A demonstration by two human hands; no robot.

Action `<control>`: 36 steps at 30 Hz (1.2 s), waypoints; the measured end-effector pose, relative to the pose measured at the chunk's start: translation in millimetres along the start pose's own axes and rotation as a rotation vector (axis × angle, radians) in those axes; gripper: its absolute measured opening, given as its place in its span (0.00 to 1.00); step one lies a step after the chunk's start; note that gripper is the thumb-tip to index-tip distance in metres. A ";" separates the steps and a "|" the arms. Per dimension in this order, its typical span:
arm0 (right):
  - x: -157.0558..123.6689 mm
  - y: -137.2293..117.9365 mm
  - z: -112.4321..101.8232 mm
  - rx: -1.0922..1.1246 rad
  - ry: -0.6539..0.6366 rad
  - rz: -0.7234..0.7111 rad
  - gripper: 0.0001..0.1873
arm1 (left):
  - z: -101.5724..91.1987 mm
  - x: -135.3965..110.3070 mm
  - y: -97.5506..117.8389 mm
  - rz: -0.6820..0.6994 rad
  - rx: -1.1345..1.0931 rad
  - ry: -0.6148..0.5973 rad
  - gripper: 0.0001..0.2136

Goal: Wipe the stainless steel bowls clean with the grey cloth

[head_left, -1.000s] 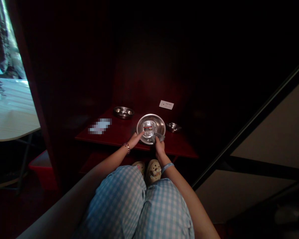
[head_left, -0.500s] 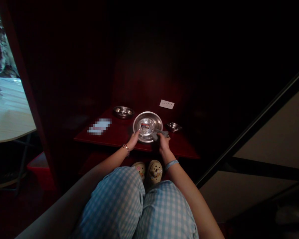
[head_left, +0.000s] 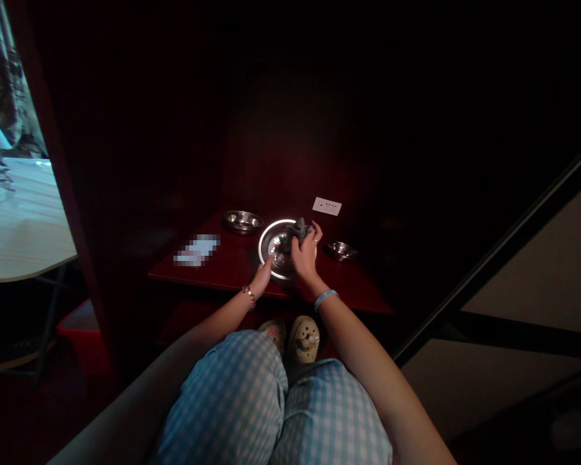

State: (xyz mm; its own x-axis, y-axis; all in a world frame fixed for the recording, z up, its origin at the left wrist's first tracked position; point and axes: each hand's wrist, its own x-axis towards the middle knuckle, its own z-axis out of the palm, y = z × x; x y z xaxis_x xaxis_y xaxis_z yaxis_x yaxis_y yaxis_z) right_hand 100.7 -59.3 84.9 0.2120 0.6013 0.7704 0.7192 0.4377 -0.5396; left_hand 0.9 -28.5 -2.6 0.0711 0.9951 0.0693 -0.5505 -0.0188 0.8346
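Note:
A shiny stainless steel basin is held over the dark red shelf, its hollow side facing me. My left hand grips its lower left rim, thumb on the inside. In my right hand is a bunched grey cloth, pressed against the basin at its upper right; the fingers are curled round the cloth. My right hand and the cloth hide the basin's right part.
On the red shelf a steel bowl stands at the back left and a smaller one at the right. A blurred pale item lies left. A white socket plate is on the back wall. Left stands a light wooden table.
My right hand has moved up from the basin's lower right rim to its upper right with the cloth. The basin has tilted, and its inner label no longer shows clearly.

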 end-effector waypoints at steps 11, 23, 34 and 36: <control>-50.9 29.8 23.6 -0.188 -0.142 0.417 0.26 | 0.2 -3.6 3.4 -0.017 0.055 0.045 0.18; -56.4 37.7 7.8 -0.227 -0.253 0.075 0.49 | 1.9 -4.4 6.0 0.000 0.116 0.128 0.20; -36.0 -17.4 -34.4 -0.741 -0.518 -0.336 0.24 | -0.5 -1.8 2.9 0.008 0.000 0.119 0.16; -35.5 -21.4 -34.8 -0.765 -0.577 -0.280 0.21 | 0.6 -3.9 6.1 -0.009 -0.013 0.140 0.16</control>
State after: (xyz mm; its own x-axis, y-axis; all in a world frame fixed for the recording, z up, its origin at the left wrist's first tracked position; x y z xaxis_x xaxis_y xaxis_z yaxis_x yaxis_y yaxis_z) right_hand 100.8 -113.3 80.9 -0.2386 0.8637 0.4440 0.9697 0.1874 0.1566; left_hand -2.3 -32.5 2.5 -0.0403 0.9991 -0.0153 -0.5610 -0.0099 0.8278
